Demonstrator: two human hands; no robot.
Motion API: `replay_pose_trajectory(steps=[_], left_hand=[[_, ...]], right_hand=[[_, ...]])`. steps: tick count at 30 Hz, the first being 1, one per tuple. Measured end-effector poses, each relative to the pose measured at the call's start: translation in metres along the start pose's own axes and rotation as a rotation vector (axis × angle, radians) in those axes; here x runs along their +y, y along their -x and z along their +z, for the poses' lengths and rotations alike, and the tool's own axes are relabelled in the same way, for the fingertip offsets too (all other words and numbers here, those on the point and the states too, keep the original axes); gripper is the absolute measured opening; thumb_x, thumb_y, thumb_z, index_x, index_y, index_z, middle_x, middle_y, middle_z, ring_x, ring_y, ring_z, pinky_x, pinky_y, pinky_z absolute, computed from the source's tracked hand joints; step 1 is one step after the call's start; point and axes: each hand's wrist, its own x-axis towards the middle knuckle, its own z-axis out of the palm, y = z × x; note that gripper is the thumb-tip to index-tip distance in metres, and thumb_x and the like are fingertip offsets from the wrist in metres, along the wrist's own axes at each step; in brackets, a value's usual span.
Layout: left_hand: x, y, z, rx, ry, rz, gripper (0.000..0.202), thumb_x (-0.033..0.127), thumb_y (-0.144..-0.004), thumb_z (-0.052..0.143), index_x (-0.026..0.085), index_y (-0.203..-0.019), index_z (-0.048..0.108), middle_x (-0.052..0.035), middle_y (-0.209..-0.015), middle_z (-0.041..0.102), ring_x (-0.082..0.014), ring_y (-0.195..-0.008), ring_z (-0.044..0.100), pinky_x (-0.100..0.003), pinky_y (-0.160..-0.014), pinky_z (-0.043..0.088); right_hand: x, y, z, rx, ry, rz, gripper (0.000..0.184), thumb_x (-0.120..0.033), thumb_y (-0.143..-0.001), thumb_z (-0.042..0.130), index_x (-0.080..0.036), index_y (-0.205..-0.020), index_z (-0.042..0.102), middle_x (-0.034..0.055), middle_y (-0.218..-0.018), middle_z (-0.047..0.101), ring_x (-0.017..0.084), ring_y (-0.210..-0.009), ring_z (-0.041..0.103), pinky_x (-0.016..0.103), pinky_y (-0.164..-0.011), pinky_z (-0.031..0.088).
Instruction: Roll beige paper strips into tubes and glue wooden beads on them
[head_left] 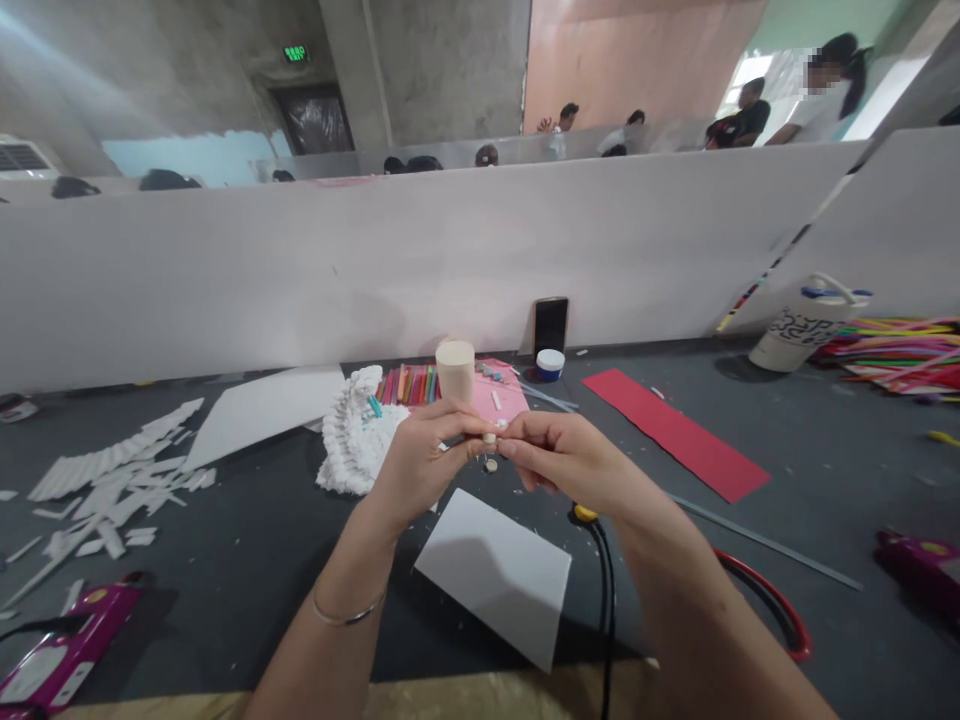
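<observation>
Thumb and forefinger of my left hand (431, 450) pinch a small cream-coloured piece (490, 439), too small to name. My right hand (559, 450) meets it from the other side, its fingertips closed at the piece; whether they grip it or something tiny is hidden. Just below the fingers a small round disc (491, 466) shows. Behind my hands stand a cream cylinder (455, 368) and a pink sheet (510, 398) with small bits on it. Nearer me lies a white board (499, 575). To the left is a white ruffled cloth-like piece (345, 450).
Coloured sticks (409, 385) lie behind the ruffled piece. White scraps (112, 490) and a purple tool (71, 645) are at left. A phone (551, 325), a small jar (550, 365), a red strip (675, 432), a red-handled tool (780, 605) and a tumbler (795, 325) sit rightward.
</observation>
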Motion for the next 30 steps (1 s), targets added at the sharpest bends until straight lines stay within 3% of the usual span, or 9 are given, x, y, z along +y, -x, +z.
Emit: replay_pose_trajectory(steps=[6,11,13,17,22,30], left_hand=[[0.013,0.006,-0.002,-0.062,-0.404,0.202,0.016,0.019,-0.092,0.053,0.016,-0.096,0.068,-0.0063,-0.089,0.068,-0.0152,-0.083,0.065,-0.027,-0.074,0.052],[0.026,0.009,0.003,-0.128,-0.667,0.148,0.022,0.017,-0.094,0.048,0.012,-0.086,0.067,-0.0059,-0.077,0.064,-0.0169,-0.074,0.061,-0.028,-0.062,0.049],[0.025,0.009,0.004,-0.112,-0.613,0.122,0.019,0.017,-0.093,0.049,0.012,-0.094,0.068,-0.0062,-0.082,0.065,-0.0171,-0.077,0.063,-0.028,-0.065,0.051],[0.019,0.005,0.003,-0.03,-0.265,0.055,0.021,0.017,-0.088,0.061,0.019,-0.108,0.066,-0.0044,-0.093,0.069,-0.0145,-0.085,0.065,-0.027,-0.074,0.053],[0.014,0.001,0.0,0.021,0.027,0.004,0.013,0.02,-0.082,0.069,0.022,-0.094,0.071,-0.0016,-0.087,0.07,-0.0134,-0.083,0.065,-0.027,-0.077,0.052],[0.001,-0.001,0.001,0.061,0.178,-0.019,0.006,0.025,-0.078,0.073,0.021,-0.083,0.073,-0.0025,-0.08,0.071,-0.0136,-0.078,0.065,-0.026,-0.071,0.053]], right_hand=[[0.009,-0.003,0.004,0.011,0.035,0.03,0.027,-0.041,-0.088,0.055,-0.02,-0.071,0.058,-0.0024,-0.058,0.059,0.008,-0.043,0.043,0.022,-0.041,0.031],[0.017,-0.008,0.007,0.023,0.058,0.003,0.031,-0.046,-0.089,0.054,-0.019,-0.074,0.059,-0.002,-0.057,0.059,0.008,-0.046,0.045,0.021,-0.043,0.031],[0.017,-0.009,0.007,0.021,0.025,0.005,0.031,-0.046,-0.09,0.054,-0.019,-0.075,0.059,-0.0023,-0.057,0.06,0.007,-0.045,0.045,0.02,-0.043,0.032],[0.014,-0.01,0.004,-0.005,-0.151,-0.003,0.032,-0.047,-0.089,0.057,-0.018,-0.074,0.057,-0.0036,-0.056,0.059,0.005,-0.042,0.044,0.019,-0.042,0.032],[0.011,-0.008,0.002,-0.077,-0.313,-0.031,0.03,-0.043,-0.086,0.063,-0.018,-0.071,0.057,-0.0048,-0.054,0.058,0.004,-0.041,0.045,0.017,-0.041,0.032],[0.011,-0.008,0.001,-0.163,-0.432,-0.007,0.028,-0.043,-0.09,0.058,-0.017,-0.078,0.059,-0.0008,-0.067,0.069,0.005,-0.046,0.057,0.017,-0.043,0.039]])
